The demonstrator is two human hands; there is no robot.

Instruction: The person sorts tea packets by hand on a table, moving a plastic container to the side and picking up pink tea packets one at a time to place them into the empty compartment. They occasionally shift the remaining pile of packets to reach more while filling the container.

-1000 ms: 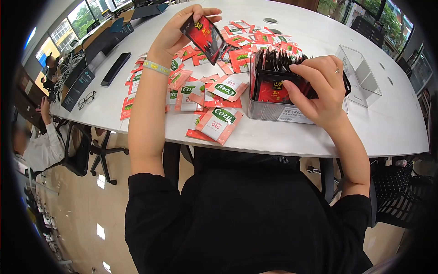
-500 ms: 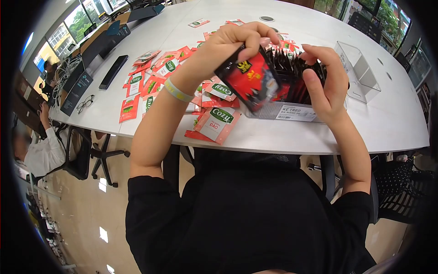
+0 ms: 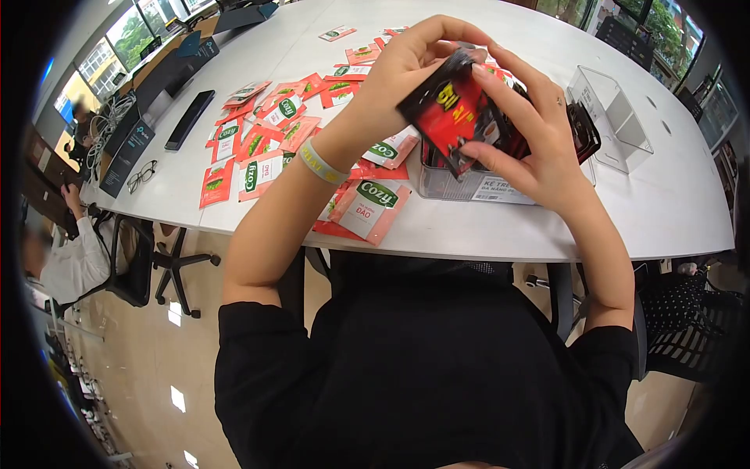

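Observation:
A black and red packet (image 3: 453, 113) is held up, tilted, above the near edge of a clear plastic bin (image 3: 453, 186). My left hand (image 3: 426, 51) grips its upper edge, with the fingertips partly hidden behind it. From the right, my right hand (image 3: 531, 129) pinches the same packet, thumb at its lower edge and fingers at the top. More dark packets (image 3: 582, 129) stand in the bin, partly covered by my right hand. Left of the bin, red and white Cozy packets (image 3: 373, 209) lie scattered and overlapping on the white table (image 3: 484, 238).
An empty clear container (image 3: 613, 125) stands right of the bin. At the left are a black phone (image 3: 190, 119), glasses (image 3: 142, 177), and cardboard boxes (image 3: 129, 148) with cables. A seated person in a white sleeve (image 3: 78, 266) is at the far left.
My right hand has moved left and up from the bin and closed on the packet. My left hand has shifted slightly right and up with it.

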